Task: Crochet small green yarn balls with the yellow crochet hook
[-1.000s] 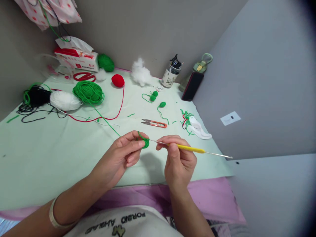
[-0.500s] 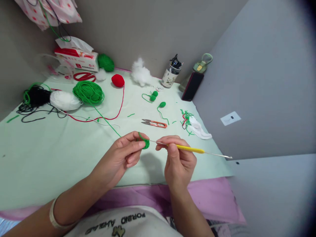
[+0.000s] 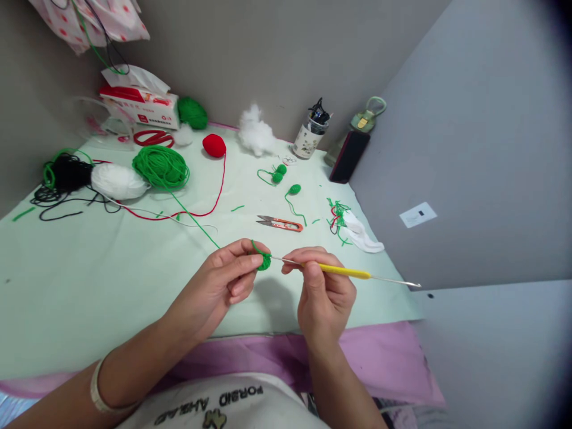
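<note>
My left hand pinches a small green crochet piece between thumb and fingers. Closed around the yellow handle of a crochet hook is my right hand. The hook's thin left end reaches the green piece, and its other metal end points right. A strand of green yarn runs from my left hand back to the green yarn skein. Just beyond my hands lie orange thread snips, blades to the left. Small green crocheted balls and a green oval piece with a tail rest farther back.
White yarn, black yarn and a red yarn ball lie at left and centre. Behind are a tissue box, white stuffing, a jar and a phone against a bottle. Yarn scraps lie right.
Both hands hold nearly the same pose. The tip of the hook stays at the green piece, and the whole view shifts very slightly.
</note>
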`<state>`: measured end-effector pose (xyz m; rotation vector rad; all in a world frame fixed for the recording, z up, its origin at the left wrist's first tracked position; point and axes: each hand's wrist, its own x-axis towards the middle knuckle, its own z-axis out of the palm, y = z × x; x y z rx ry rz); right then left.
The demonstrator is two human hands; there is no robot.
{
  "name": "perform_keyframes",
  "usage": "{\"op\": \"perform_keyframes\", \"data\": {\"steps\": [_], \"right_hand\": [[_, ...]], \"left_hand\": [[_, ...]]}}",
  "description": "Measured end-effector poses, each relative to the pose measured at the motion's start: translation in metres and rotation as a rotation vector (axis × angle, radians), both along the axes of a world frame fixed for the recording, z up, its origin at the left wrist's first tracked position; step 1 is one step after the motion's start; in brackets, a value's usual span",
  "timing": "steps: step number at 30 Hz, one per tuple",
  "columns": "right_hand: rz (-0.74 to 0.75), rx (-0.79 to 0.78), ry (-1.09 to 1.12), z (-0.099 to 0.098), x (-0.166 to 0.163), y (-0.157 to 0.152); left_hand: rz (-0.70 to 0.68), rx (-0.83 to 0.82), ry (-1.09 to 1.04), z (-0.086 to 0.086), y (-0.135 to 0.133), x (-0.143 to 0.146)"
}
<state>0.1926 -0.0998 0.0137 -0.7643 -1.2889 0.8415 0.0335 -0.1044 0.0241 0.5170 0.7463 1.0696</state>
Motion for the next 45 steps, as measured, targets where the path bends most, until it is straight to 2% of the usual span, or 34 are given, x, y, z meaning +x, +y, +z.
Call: {"op": "perform_keyframes", "data": {"steps": [30,40,45], "right_hand": [[-0.004,-0.011,-0.036,0.0,0.0004,-0.0006],[-0.111,0.208,-0.322,0.0032,0.0046,-0.0066],[-0.119,0.262,-0.377,-0.0001,0.0041,-0.0059]], "left_hand": [[-0.009,0.015,0.046,0.0006,-0.0009,0.0038],[0.034,0.093,0.203,-0.0011,-0.0014,0.0065],[0.037,0.083,0.173,0.0024,-0.0014,0.0069]]}}
